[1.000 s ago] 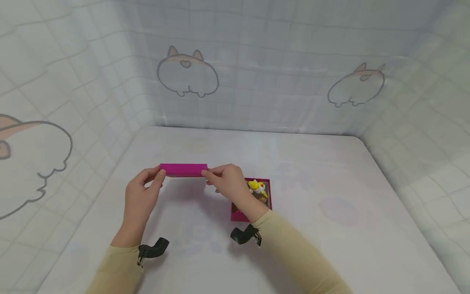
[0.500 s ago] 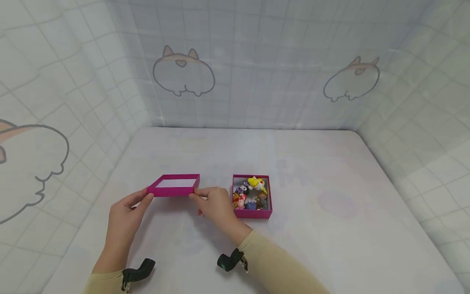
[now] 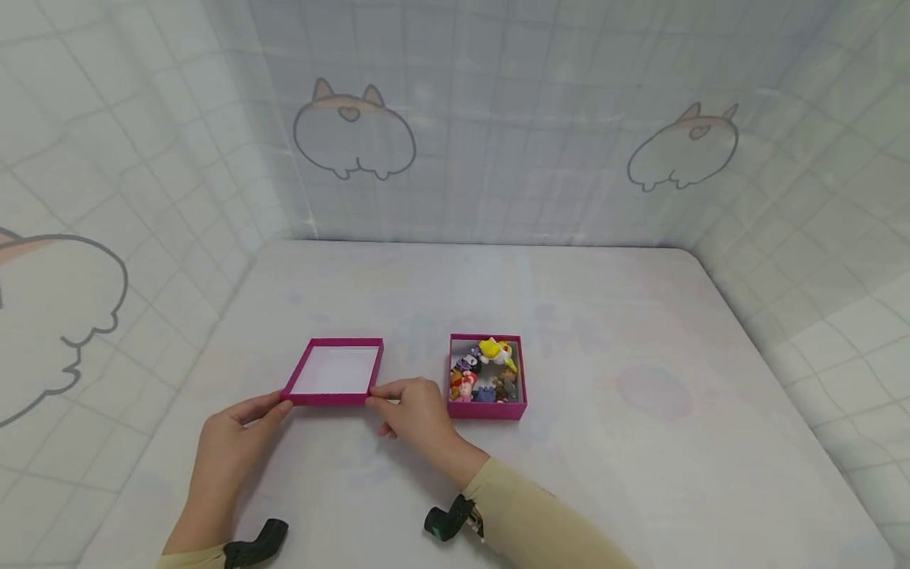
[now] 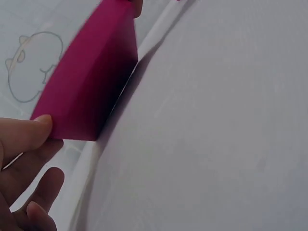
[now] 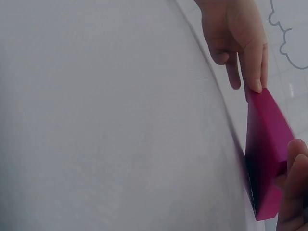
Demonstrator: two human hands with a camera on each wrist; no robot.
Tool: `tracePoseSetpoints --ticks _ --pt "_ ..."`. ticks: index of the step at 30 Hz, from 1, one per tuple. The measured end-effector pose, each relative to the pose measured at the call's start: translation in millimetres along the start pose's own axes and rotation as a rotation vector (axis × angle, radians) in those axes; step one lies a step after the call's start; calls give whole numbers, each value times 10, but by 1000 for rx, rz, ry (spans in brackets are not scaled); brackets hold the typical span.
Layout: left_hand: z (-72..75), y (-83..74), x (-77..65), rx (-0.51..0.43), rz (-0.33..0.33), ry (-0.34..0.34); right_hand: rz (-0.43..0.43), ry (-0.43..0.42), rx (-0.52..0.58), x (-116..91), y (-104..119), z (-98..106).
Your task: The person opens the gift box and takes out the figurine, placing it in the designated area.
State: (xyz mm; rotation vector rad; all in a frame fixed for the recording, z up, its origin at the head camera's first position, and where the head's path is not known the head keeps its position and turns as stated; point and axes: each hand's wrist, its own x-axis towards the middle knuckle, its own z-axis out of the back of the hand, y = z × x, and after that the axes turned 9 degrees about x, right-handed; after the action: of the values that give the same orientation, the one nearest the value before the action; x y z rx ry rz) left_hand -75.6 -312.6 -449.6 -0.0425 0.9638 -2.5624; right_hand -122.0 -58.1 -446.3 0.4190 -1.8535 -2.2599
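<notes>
A shallow magenta box lid (image 3: 332, 399) with a white inside faces upward at the left of the table in the head view. My left hand (image 3: 226, 446) pinches its near left corner between thumb and fingers. At the near right corner, the thumb and fingers of my right hand (image 3: 421, 415) pinch it too. Both wrist views show the lid's underside tilted over the white surface, its far edge on or close to it. Just right of my right hand stands the matching magenta box (image 3: 487, 411), uncovered, with several small toy figures (image 3: 465, 383) inside.
A white-covered table (image 3: 640, 474) lies under everything. Pale tiled-pattern curtains with cartoon animal drawings (image 3: 354, 136) enclose it at the back and both sides. Dark curved wrist mounts (image 3: 448, 520) stick out beside both sleeves.
The lid has turned from edge-on to inside up and come down nearer to the table, with both hands holding it throughout. My right arm no longer covers the box of figures.
</notes>
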Motion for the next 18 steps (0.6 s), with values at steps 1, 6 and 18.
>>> tracePoseSetpoints --ticks 1,6,18 --pt "-1 10 0 8 1 0 -8 6 0 2 -2 -9" --pt "1 44 0 64 -37 -18 -60 63 35 -2 -18 -44" --pt "-22 119 4 176 -121 -32 -149 149 29 -19 -112 -17"
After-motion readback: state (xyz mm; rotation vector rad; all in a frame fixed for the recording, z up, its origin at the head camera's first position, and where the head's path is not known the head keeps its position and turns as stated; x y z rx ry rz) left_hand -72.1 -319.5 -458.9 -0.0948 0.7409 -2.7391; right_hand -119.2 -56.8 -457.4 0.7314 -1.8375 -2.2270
